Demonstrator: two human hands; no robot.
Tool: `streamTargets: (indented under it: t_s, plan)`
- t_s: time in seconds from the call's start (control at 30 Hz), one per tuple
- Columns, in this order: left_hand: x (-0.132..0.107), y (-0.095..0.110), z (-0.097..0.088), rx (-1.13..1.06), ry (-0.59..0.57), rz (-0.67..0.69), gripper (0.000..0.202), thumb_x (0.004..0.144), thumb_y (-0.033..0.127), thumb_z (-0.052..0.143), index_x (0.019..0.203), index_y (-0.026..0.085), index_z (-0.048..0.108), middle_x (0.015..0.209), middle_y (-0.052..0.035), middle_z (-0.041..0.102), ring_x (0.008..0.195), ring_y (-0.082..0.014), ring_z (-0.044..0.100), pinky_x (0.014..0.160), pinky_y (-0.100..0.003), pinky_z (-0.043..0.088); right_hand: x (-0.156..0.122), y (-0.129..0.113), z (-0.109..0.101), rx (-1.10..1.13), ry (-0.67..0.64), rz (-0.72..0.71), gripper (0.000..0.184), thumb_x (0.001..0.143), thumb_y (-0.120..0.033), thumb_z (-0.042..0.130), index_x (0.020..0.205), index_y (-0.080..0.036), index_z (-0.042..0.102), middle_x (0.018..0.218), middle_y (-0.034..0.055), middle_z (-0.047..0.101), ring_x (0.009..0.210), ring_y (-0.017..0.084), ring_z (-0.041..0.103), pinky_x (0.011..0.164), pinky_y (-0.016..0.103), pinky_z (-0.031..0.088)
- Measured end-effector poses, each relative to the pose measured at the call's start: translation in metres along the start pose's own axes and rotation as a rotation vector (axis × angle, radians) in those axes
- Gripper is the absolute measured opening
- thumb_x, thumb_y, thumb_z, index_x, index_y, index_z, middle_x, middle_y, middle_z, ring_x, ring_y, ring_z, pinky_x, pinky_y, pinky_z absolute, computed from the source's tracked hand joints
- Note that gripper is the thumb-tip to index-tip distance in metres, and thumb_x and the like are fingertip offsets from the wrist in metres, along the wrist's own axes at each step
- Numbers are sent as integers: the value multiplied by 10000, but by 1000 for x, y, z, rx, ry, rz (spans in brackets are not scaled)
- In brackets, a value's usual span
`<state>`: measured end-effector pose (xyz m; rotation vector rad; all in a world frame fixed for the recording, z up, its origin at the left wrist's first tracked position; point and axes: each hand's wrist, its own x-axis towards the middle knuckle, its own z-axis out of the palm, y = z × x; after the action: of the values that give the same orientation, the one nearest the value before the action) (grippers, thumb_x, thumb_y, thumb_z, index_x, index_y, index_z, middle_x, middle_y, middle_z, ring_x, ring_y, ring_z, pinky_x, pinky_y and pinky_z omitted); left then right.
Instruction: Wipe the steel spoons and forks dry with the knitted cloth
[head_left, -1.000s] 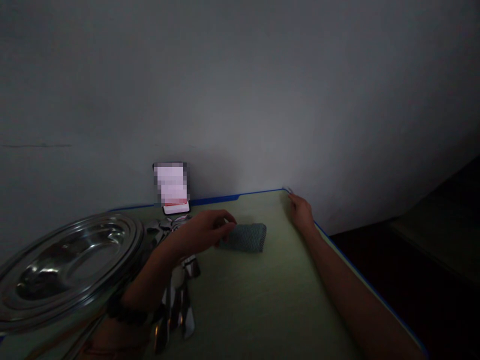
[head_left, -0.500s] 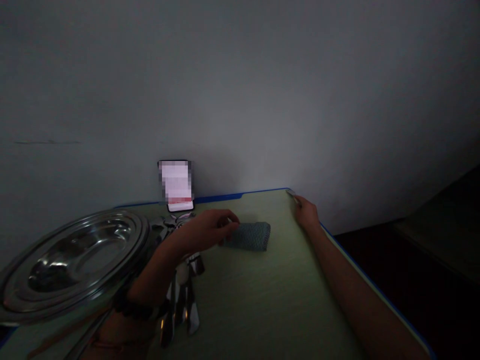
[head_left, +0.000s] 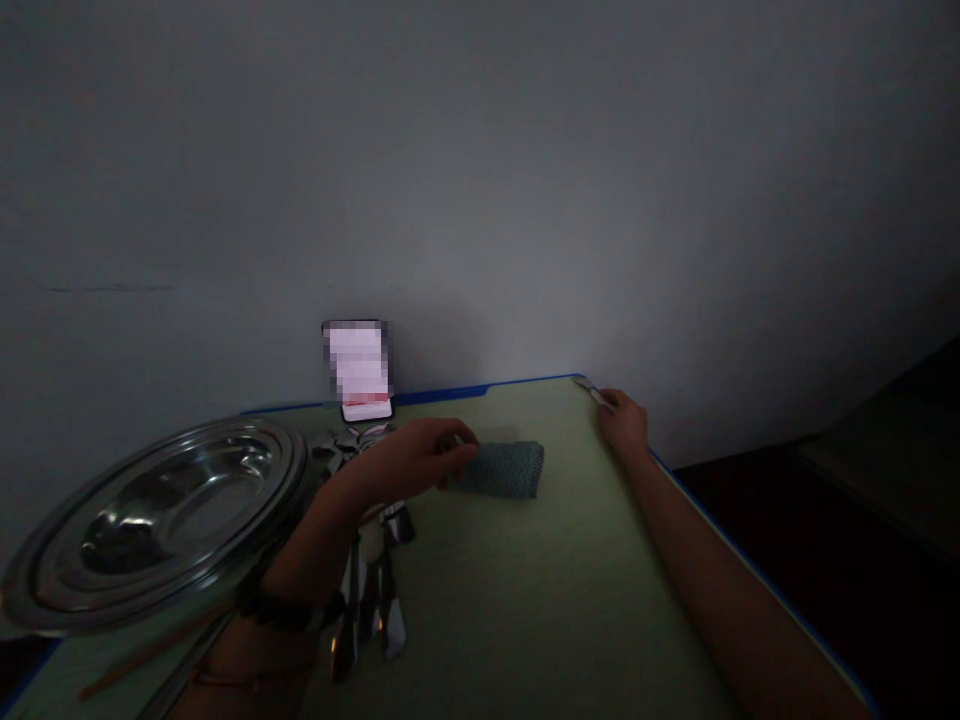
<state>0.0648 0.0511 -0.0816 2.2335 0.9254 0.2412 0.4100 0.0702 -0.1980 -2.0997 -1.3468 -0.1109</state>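
My left hand has its fingers curled, with thumb and forefinger closed over the left end of a blue-grey mesh-covered scrubbing pad. That end of the pad is hidden under the fingers. At the far right corner of the table, my right hand grips a slim metal piece of cutlery, its tip pointing to the corner. Dim light hides which kind it is. A pile of metal cutlery lies left of the pad, partly behind my left wrist.
Wide steel dishes are stacked on the left of the green table top. A lit phone leans against the grey wall. A thin brown stick lies near the dishes. The table's blue edge runs along the right.
The view has shifted slightly, so the dishes and phone appear a little farther right. My right hand has moved slightly right with the cutlery. My left hand stays at the pad.
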Motion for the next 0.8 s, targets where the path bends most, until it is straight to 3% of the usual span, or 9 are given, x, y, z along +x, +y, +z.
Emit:
streamTargets:
  t_s: [0.13,0.27,0.33,0.43,0.5,0.6,0.7,0.8]
  plan:
    - [1,-1,1,24,4,-1,298,864,362,412,1003,158,580,749,-31,674,607,-130,611,568,-227,450,-2,-6,-4,27,45,-39,297,859,-295,529,1122,-159,542,1132,96,571,985,218,565,849,446,454]
    - [3,0,1,63,11,-8,306,861,361,407,1012,162,582,745,-26,674,613,-131,612,563,-222,446,-14,-30,-9,101,76,-216,331,772,-156,535,1099,-126,579,1145,141,602,1122,287,493,1013,532,238]
    - [2,0,0,104,31,-19,299,856,359,409,979,161,597,749,-29,671,625,-136,610,574,-227,440,-26,-49,-12,177,28,-356,294,787,-166,500,1065,-158,595,1159,96,609,1133,249,490,1027,474,253]
    - [-6,1,-1,205,110,-64,276,842,343,422,907,150,608,769,-51,658,661,-160,597,602,-255,421,-54,-84,-17,307,-60,-509,301,881,-249,387,1104,-147,562,1150,114,607,1101,204,516,976,397,350]
    - [-17,0,-2,281,167,-115,264,834,320,419,878,136,603,788,-76,648,674,-181,583,603,-278,406,-77,-108,-20,386,-180,-634,333,915,-288,337,1156,-167,531,1137,93,615,1024,159,560,899,325,425]
    - [-38,-2,-5,359,173,-192,207,801,262,449,825,134,610,779,-86,648,669,-191,581,590,-280,400,-110,-138,-20,453,-415,-884,315,819,-369,544,1113,-260,577,1099,7,642,1021,140,562,907,271,425]
    - [-60,-2,-15,383,132,-247,162,755,219,508,821,134,629,778,-83,666,674,-191,604,587,-266,419,-124,-158,-11,469,-477,-953,378,758,-338,612,1119,-230,578,1110,47,626,1046,190,539,937,339,403]
    - [-80,0,-32,381,131,-264,200,766,235,518,905,150,635,864,-77,684,749,-192,623,645,-268,448,-118,-166,6,473,-454,-910,342,769,-260,572,1100,-177,578,1083,92,623,1020,215,541,912,377,412]
